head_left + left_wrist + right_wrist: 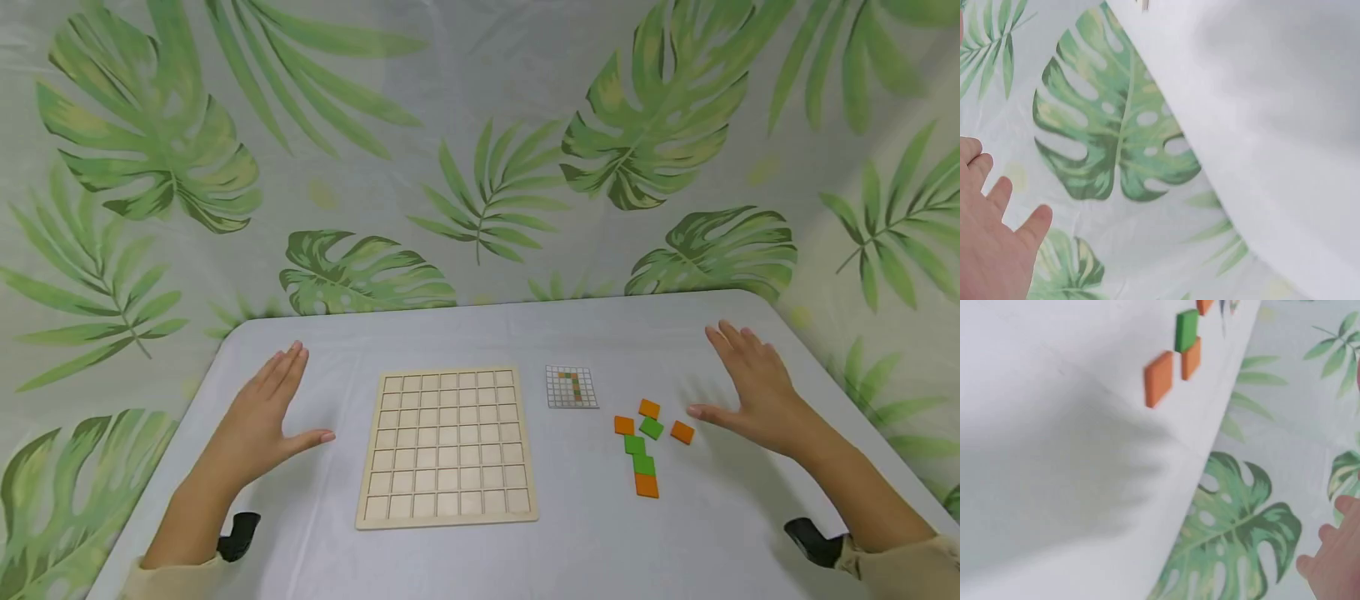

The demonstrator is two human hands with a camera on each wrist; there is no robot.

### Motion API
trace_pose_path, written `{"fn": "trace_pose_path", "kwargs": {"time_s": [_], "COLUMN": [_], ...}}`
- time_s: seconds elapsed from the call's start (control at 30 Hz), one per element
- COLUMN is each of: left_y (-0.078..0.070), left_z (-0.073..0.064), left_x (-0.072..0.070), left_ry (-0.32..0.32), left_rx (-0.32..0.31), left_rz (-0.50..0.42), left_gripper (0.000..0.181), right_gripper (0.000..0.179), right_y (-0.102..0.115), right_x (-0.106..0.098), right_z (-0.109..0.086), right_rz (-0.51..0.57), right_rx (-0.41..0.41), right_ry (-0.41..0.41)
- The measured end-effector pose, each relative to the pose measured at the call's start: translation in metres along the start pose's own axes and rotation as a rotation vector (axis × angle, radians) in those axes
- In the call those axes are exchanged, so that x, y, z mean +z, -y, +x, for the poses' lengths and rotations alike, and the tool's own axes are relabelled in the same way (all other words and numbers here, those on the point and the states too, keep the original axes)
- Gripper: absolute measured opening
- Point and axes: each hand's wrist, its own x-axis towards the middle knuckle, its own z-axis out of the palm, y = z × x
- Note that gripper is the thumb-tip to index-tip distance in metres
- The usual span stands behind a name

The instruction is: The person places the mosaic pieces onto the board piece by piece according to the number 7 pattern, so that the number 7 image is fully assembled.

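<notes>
My left hand is held over the table's left side, fingers straight and thumb spread, holding nothing. To its right lies a wooden grid board with bare square cells. My right hand hovers at the right, its fingers straight and thumb pointing inward. Nearest its thumb is an orange square tile, also seen in the right wrist view. Several more orange and green tiles lie loosely to the left of it, among them a green tile. Behind them sits a small pattern card printed with a grid and coloured squares.
A white cloth covers the table, whose far edge meets a leaf-print curtain. Black straps show at both wrists. The right hand casts a shadow on the cloth.
</notes>
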Motion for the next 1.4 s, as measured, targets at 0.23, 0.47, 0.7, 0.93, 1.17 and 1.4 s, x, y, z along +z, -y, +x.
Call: {"fn": "trace_pose_path", "kwargs": {"time_s": [0.23,0.47,0.7,0.93,1.17,1.4], "left_y": [-0.016,-0.023,-0.027,-0.028,-0.029,-0.026], "left_z": [-0.009,-0.014,-0.022,-0.028,-0.028,-0.028], "left_x": [0.031,0.055,0.073,0.083,0.083,0.083], "left_ry": [0.11,0.242,0.323,0.35,0.35,0.351], "left_rx": [-0.115,-0.2,-0.28,-0.269,-0.212,-0.172], "left_rz": [-0.308,-0.582,-0.721,-0.734,-0.705,-0.645], "left_gripper": [0.11,0.107,0.099,0.09,0.083,0.08], "right_gripper": [0.102,0.088,0.069,0.037,0.026,0.028], "right_y": [0.0,-0.006,-0.007,-0.013,-0.011,0.004], "right_x": [0.027,0.048,0.058,0.068,0.071,0.065], "right_z": [-0.018,-0.033,-0.04,-0.046,-0.044,-0.023], "right_rz": [0.192,0.316,0.322,0.27,0.26,0.297], "right_rx": [0.065,0.19,0.214,0.199,0.241,0.246], "right_ry": [0.071,0.19,0.211,0.14,0.118,0.128]}}
